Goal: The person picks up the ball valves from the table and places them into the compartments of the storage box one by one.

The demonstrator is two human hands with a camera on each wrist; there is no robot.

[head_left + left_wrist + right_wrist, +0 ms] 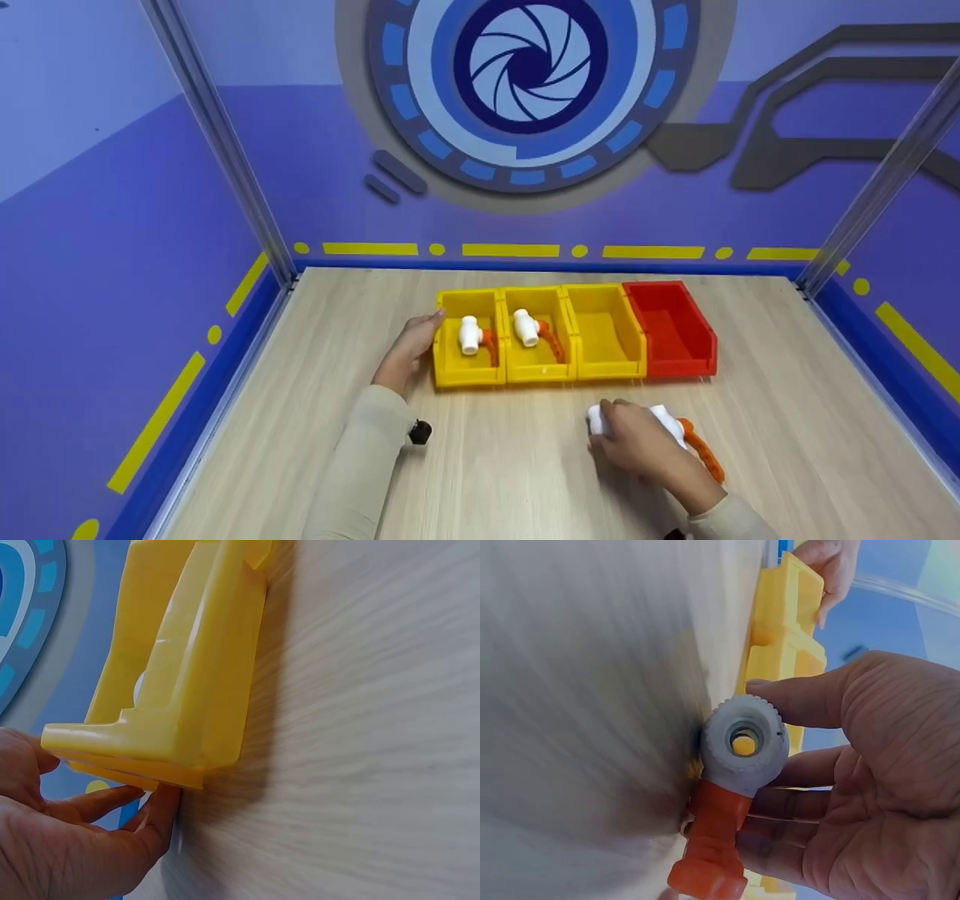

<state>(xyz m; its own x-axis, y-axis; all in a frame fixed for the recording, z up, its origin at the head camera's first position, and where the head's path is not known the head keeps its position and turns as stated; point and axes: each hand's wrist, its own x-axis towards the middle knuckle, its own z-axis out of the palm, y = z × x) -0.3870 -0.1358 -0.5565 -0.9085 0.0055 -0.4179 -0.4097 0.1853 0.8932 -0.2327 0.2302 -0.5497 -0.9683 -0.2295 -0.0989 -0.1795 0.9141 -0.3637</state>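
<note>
1. A pale wood-grain table fills the lower middle of the head view, meeting blue-purple walls.
2. Yellow dashes line the walls low down; a round shutter-like emblem sits top centre, between metal posts at upper left and right.
3. Three yellow bins and a red bin form a row right of centre; the two leftmost carry white ball valves.
4. The left hand, fingers extended, touches the row's left end.
5. At lower right, the right hand grips an orange-handled white valve.
</note>
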